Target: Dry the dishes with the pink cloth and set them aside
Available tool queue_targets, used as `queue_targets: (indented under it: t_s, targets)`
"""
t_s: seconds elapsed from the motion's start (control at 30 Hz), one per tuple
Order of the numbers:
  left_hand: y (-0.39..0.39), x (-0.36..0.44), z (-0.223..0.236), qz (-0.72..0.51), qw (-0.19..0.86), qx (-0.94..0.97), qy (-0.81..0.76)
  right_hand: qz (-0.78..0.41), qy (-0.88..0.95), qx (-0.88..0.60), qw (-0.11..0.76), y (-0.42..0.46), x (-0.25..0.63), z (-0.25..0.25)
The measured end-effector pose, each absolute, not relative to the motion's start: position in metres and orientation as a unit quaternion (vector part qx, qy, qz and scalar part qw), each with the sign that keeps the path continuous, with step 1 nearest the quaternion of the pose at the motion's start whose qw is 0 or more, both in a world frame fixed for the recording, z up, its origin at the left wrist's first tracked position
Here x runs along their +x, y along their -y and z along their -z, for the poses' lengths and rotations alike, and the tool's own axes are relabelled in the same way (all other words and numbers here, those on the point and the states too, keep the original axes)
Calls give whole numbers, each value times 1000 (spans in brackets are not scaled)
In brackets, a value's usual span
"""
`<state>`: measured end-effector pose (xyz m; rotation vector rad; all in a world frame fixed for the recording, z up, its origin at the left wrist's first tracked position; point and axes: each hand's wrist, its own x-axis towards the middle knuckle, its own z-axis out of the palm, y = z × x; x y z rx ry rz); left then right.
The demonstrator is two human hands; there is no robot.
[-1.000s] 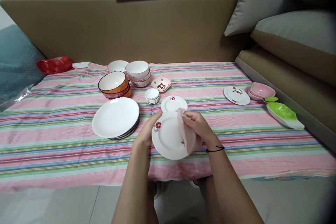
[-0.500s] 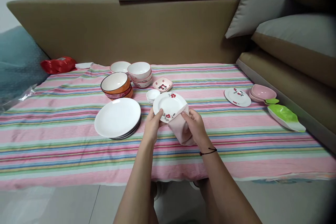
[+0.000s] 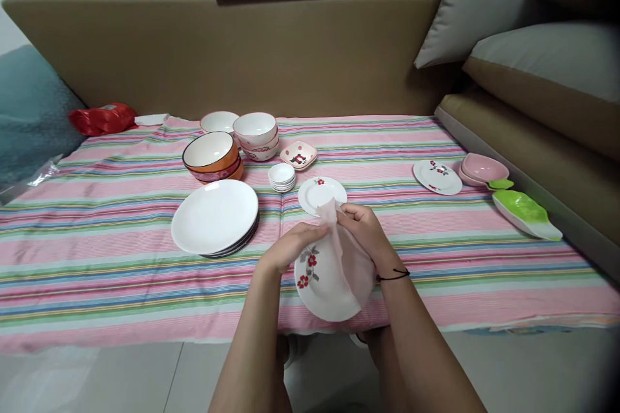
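My left hand [image 3: 296,244] is closed on the far rim of a white plate [image 3: 322,293] with red flowers and grey leaves. The plate is tilted near the front edge of the striped cloth. In my right hand [image 3: 364,231] is a thin pale pink wiping cloth [image 3: 351,261], draped over the plate's right side and far rim. Some of my fingers are hidden behind the plate and cloth. Just beyond my hands lies a smaller-looking flowered plate [image 3: 312,197], and behind it to the left stands a stack of small white dishes [image 3: 281,175].
Large white plates [image 3: 216,216] are stacked at left. Behind them stand orange bowls [image 3: 210,155], white-and-pink bowls [image 3: 256,132] and a pink square dish [image 3: 299,155]. Another flowered plate [image 3: 437,177], pink bowls [image 3: 484,169] and a green leaf-shaped dish [image 3: 526,213] lie right, on the striped tablecloth [image 3: 145,271].
The held plate has come nearer to my body and tilted, with the wiping cloth now over its far rim. A flowered plate lying where it was held has come into sight.
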<state>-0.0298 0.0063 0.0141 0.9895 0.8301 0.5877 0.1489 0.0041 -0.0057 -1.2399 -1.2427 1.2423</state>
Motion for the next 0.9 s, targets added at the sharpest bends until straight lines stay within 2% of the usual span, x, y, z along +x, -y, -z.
queue_targets:
  t_s: [0.1, 0.33, 0.43, 0.53, 0.67, 0.8, 0.9]
  targets:
    - [-4, -28, -12, -300, 736, 461, -395, -504, 497, -515, 484, -5, 152, 7]
    - [-16, -30, -5, -565, 613, 321, -449, -527, 455, -505, 510, -3, 151, 5]
    - [-20, -29, -3, -612, 578, 308, -443, -530, 469, -502, 497, -2, 146, 3]
    - [-18, -31, -4, -573, 610, 315, -448, -511, 478, -515, 495, -3, 145, 4]
    - [-12, -36, -7, -450, 693, 356, -437, -493, 483, -532, 491, -3, 149, 5]
    - [-6, -39, -11, -325, 746, 414, -407, -528, 544, -488, 433, -3, 154, 6]
    - [-3, -38, -13, -311, 754, 416, -402, -541, 566, -466, 410, -3, 154, 6]
